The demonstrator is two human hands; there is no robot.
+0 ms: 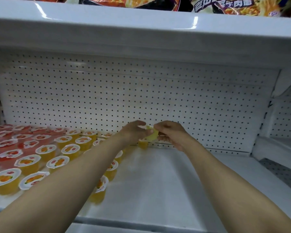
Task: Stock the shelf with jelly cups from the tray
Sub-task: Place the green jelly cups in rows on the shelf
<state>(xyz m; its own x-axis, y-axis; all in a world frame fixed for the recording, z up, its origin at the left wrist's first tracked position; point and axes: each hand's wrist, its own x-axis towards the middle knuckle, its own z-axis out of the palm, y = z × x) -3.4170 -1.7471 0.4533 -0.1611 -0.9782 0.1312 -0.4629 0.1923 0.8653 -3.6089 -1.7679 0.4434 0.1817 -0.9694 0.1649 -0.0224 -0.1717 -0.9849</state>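
Both my arms reach deep into the white shelf (166, 182). My left hand (133, 132) and my right hand (170, 133) together hold one pale yellow jelly cup (152, 135), tilted, near the perforated back wall. Just below it an orange jelly cup (143, 144) stands on the shelf. Rows of orange jelly cups (57, 163) fill the shelf's left-middle, partly hidden by my left forearm. Red jelly cups (8, 143) stand at the far left. The tray is not in view.
The white pegboard back wall (141, 98) closes off the rear. An upper shelf (141, 29) carries noodle packets (233, 5). A side divider (265, 115) bounds the shelf on the right, with another bay (286, 128) beyond it.
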